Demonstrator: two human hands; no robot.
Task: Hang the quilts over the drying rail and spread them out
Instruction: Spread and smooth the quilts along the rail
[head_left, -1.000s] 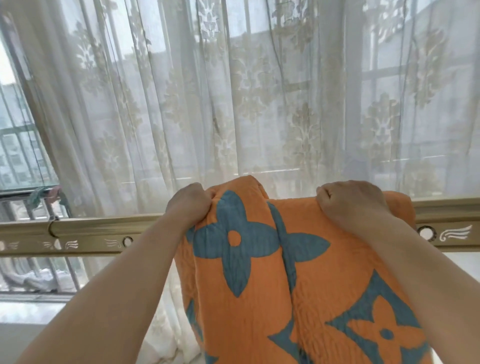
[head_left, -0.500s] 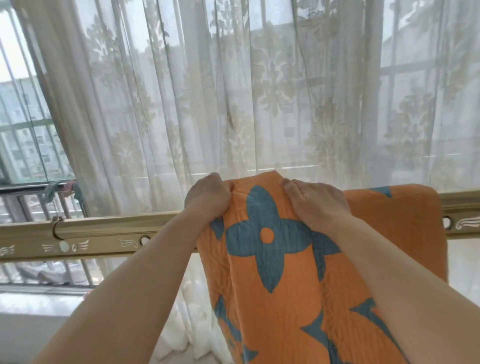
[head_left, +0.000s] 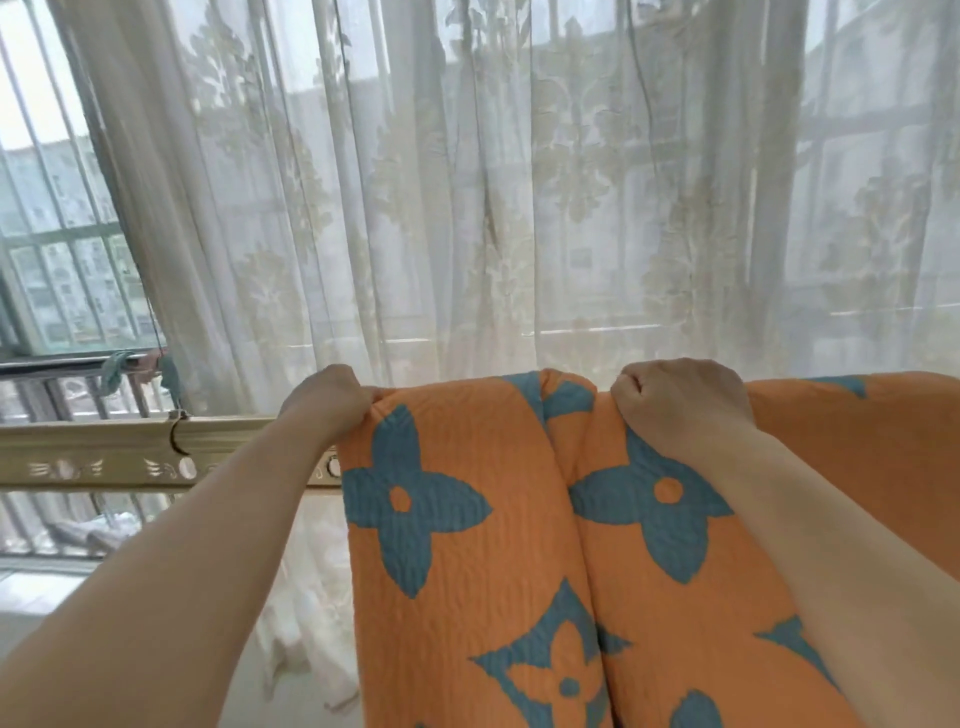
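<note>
1. Quilt (head_left: 467, 519) of orange puckered cloth, printed with blue-green four-petal flowers, hangs over the pale gold metal drying rail (head_left: 104, 452) in the head view. Its top fold rides the rail's upper edge, and the near half drops out of the bottom of the frame.
2. The left hand (head_left: 327, 400) pinches the quilt's top fold at its left edge, fingers curled, right at the rail's top edge. The right hand (head_left: 680, 405) is fisted round a bunch of the same fold farther right along the rail.
3. Between the hands a deep pleat (head_left: 561, 441) runs down the cloth. Hanging looks done for this quilt, and the step in hand is the spreading.
4. The next move likely calls for drawing the left hand leftward along the rail while the right anchors, until the pleat flattens. The fold has to stay on top so that the hanging weight does not drag it off.
5. Left of the quilt's edge the rail is bare out to the frame's left edge, broken only by a curved joint (head_left: 179, 436). On the right the quilt covers the rail out of frame, so the room there cannot be told.
6. A sheer white lace curtain (head_left: 467, 182) hangs close behind the rail and may get brushed or snagged.
</note>
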